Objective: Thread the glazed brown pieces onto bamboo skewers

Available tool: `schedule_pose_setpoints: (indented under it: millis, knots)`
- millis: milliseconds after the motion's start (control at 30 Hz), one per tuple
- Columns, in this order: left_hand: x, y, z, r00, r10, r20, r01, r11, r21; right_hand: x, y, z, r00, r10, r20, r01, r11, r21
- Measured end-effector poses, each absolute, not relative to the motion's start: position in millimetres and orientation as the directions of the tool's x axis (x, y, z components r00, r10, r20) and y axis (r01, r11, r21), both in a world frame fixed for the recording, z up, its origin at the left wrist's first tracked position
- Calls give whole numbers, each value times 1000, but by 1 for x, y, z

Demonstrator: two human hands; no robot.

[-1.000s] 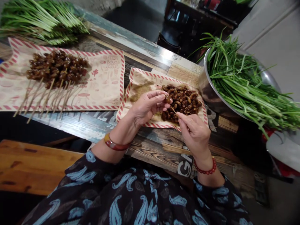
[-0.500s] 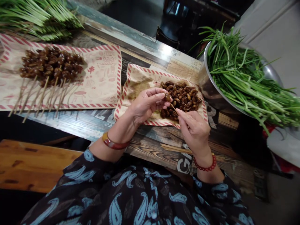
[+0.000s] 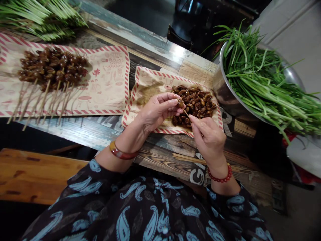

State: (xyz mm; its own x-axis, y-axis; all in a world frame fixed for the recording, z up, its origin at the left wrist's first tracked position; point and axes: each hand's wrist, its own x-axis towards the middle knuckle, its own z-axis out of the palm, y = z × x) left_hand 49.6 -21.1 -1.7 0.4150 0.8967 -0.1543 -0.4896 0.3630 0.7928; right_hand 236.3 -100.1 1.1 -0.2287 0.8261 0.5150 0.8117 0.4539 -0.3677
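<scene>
My left hand [image 3: 160, 110] pinches a glossy brown piece [image 3: 180, 103] between thumb and fingers. A thin wooden skewer [image 3: 186, 113] is pinched in my right hand [image 3: 209, 135], its upper end at the brown piece. Whether it has pierced the piece is too small to tell. Both hands are over the near part of a paper sheet [image 3: 152, 74] with a red striped border. Loose brown pieces [image 3: 198, 102] lie heaped on this sheet, just beyond my fingers. More bare skewers [image 3: 183, 158] lie on the table close to my right wrist.
At the left, a second striped paper [image 3: 107, 87] bears a pile of loaded skewers [image 3: 54, 67]. Green stalks [image 3: 47, 20] lie behind it. A metal bowl [image 3: 225, 80] full of long green leaves [image 3: 265, 80] stands at the right. A wooden bench [image 3: 37, 174] is at lower left.
The view has shifted slightly. Both hands keep nearly the same pose, holding the piece and the skewer.
</scene>
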Motion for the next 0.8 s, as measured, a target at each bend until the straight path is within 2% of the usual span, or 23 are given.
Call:
schedule_pose_setpoints:
  millis: [400, 800]
  knots:
    - [53, -24, -5, 402, 911, -87, -456, 282, 844, 237, -101, 2, -220, 840, 496, 832, 427, -354]
    - [56, -26, -6, 427, 900, -87, -408, 278, 869, 233, -99, 5, -214, 836, 505, 855, 411, -318]
